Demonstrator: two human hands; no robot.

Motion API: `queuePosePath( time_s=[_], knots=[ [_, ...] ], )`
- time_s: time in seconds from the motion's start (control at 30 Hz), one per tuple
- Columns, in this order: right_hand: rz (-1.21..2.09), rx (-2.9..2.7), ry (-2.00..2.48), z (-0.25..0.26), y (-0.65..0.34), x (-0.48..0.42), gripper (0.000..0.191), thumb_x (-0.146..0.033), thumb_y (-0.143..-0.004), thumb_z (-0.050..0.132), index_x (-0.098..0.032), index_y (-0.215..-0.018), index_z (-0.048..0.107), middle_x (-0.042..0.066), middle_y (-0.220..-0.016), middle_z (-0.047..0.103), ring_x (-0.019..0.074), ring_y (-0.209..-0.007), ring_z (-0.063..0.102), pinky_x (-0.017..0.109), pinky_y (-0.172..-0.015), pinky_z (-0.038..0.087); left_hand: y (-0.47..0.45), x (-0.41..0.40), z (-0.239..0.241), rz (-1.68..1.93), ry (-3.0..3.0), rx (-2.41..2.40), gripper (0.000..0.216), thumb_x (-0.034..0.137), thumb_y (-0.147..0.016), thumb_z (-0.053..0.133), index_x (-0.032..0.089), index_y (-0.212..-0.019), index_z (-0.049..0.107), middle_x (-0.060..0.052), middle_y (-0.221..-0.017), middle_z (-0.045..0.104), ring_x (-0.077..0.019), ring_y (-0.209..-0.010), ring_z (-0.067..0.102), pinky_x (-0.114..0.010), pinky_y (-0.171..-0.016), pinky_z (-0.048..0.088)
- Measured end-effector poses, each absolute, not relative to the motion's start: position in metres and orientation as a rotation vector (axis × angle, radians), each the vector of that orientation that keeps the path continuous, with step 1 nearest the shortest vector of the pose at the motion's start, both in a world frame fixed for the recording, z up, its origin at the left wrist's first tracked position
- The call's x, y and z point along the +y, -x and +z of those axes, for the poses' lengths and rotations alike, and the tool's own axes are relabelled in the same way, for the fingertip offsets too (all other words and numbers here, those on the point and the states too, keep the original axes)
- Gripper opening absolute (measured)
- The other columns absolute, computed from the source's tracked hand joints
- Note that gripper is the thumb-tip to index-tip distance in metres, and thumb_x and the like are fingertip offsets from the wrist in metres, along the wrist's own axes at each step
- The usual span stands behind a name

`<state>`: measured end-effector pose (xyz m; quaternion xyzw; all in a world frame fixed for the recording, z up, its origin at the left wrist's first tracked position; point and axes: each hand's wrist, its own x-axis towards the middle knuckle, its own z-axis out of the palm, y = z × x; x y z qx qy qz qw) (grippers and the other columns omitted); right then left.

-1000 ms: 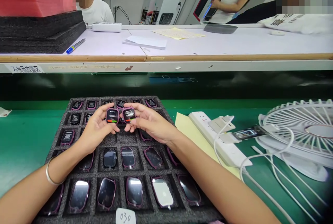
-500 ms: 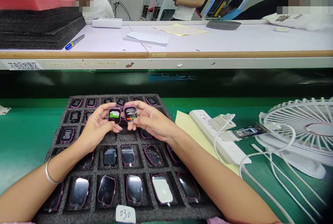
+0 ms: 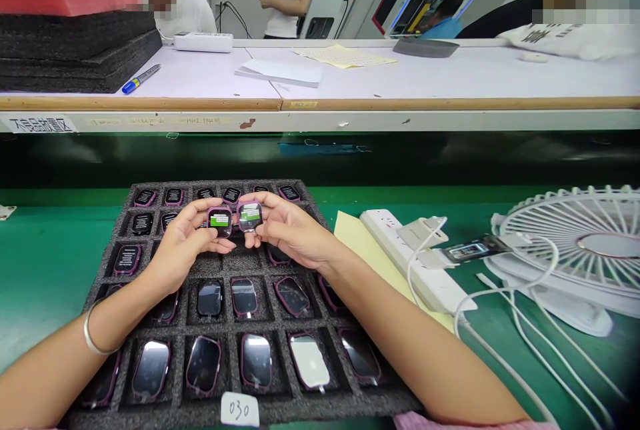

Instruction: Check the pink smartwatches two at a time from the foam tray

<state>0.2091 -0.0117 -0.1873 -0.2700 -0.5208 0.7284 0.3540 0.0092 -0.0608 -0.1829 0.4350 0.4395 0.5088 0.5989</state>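
My left hand [image 3: 186, 238] grips a purple-framed smartwatch body [image 3: 220, 219] without a strap, its thumb at the lower edge of the lit screen. Beside it, a second purple smartwatch body [image 3: 249, 215] is held in my right hand [image 3: 286, 230], thumb low on the screen. Both screens show white and green areas. The two watches are side by side, above a black foam tray [image 3: 230, 323]. Several similar watches lie in the tray's compartments; those at the back show lines of text, while the near ones, such as one watch [image 3: 257, 360], have dark or reflecting screens.
A white label [image 3: 240, 409] reading 030 is at the tray's near edge. On the right are a power strip [image 3: 420, 263], cables, yellow paper [image 3: 350, 233] and a white fan [image 3: 575, 243]. Beyond, a shelf [image 3: 350, 87] carries stacked foam [image 3: 75, 50] and a marker [image 3: 141, 79]. Other people are behind it.
The right-hand watch's screen has gone from dark with text and a red-orange and green strip to white and green. The person standing at the back has shifted left.
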Motion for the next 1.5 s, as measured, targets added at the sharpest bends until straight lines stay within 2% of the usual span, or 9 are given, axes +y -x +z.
queuePosePath(
  time_s=[0.17, 0.3, 0.47, 0.57, 0.77, 1.07, 1.33, 1.5],
  knots=[
    [1.871, -1.362, 0.7, -0.1893, -0.2091, -0.0104, 0.042, -0.014, -0.076, 0.071, -0.021, -0.115, 0.056, -0.001, -0.091, 0.069, 0.0099, -0.063, 0.066, 0.026, -0.063, 0.051, -0.0109, -0.0621, -0.1804, 1.174, -0.979, 1.028, 0.052, 0.021, -0.071, 0.071, 0.018, -0.122, 0.058, -0.004, -0.102, 0.071, -0.0165, -0.067, 0.074, -0.026, -0.061, 0.059],
    [1.822, -1.383, 0.719, -0.1925, -0.2091, -0.0093, 0.039, -0.019, -0.078, 0.073, -0.02, -0.112, 0.057, 0.001, -0.096, 0.07, 0.0082, -0.059, 0.062, 0.025, -0.059, 0.05, -0.0131, -0.0634, -0.1792, 1.169, -0.968, 1.026, 0.048, 0.023, -0.073, 0.071, 0.018, -0.119, 0.06, -0.002, -0.096, 0.072, -0.0181, -0.068, 0.075, -0.03, -0.068, 0.063],
    [1.783, -1.413, 0.733, -0.195, -0.209, -0.0083, 0.032, -0.022, -0.081, 0.073, -0.02, -0.108, 0.058, -0.001, -0.085, 0.07, 0.0066, -0.052, 0.057, 0.023, -0.052, 0.043, -0.014, -0.0644, -0.1808, 1.163, -0.987, 1.022, 0.041, 0.024, -0.075, 0.072, 0.018, -0.115, 0.062, -0.002, -0.098, 0.073, -0.0184, -0.067, 0.076, -0.032, -0.069, 0.064],
    [1.785, -1.423, 0.707, -0.1944, -0.2094, -0.0088, 0.031, -0.019, -0.081, 0.072, -0.02, -0.108, 0.058, -0.002, -0.085, 0.069, 0.0068, -0.054, 0.058, 0.023, -0.054, 0.043, -0.0131, -0.0641, -0.1811, 1.169, -0.986, 1.017, 0.041, 0.024, -0.075, 0.072, 0.018, -0.114, 0.062, -0.002, -0.097, 0.073, -0.0187, -0.068, 0.076, -0.032, -0.069, 0.065],
    [1.825, -1.402, 0.678, -0.1916, -0.2101, -0.0103, 0.042, -0.007, -0.073, 0.069, -0.02, -0.112, 0.057, -0.002, -0.085, 0.068, 0.0083, -0.06, 0.059, 0.025, -0.061, 0.048, -0.0121, -0.0629, -0.1815, 1.185, -0.972, 1.002, 0.042, 0.022, -0.072, 0.072, 0.018, -0.113, 0.063, 0.0, -0.096, 0.073, -0.0191, -0.069, 0.076, -0.031, -0.07, 0.065],
    [1.827, -1.385, 0.67, -0.1942, -0.2092, -0.0093, 0.043, -0.006, -0.072, 0.068, -0.021, -0.112, 0.058, -0.003, -0.087, 0.067, 0.0084, -0.061, 0.06, 0.025, -0.061, 0.048, -0.011, -0.0621, -0.1832, 1.178, -0.96, 0.995, 0.044, 0.021, -0.07, 0.072, 0.019, -0.113, 0.064, 0.0, -0.094, 0.073, -0.019, -0.069, 0.076, -0.031, -0.072, 0.064],
    [1.902, -1.27, 0.667, -0.1932, -0.208, -0.0081, 0.042, -0.018, -0.078, 0.074, -0.022, -0.118, 0.06, -0.001, -0.086, 0.069, 0.0111, -0.064, 0.066, 0.026, -0.062, 0.049, -0.0093, -0.0579, -0.1815, 1.202, -0.843, 0.935, 0.049, 0.017, -0.068, 0.07, 0.018, -0.116, 0.062, -0.003, -0.095, 0.074, -0.0191, -0.07, 0.075, -0.032, -0.073, 0.062],
    [1.96, -1.197, 0.675, -0.195, -0.2045, -0.0073, 0.04, -0.037, -0.083, 0.073, -0.021, -0.117, 0.06, 0.003, -0.084, 0.071, 0.0152, -0.063, 0.069, 0.028, -0.059, 0.049, -0.0077, -0.0564, -0.1776, 1.164, -0.724, 0.923, 0.053, 0.013, -0.071, 0.065, 0.015, -0.123, 0.056, -0.007, -0.093, 0.075, -0.0191, -0.066, 0.075, -0.028, -0.065, 0.059]
  ],
)
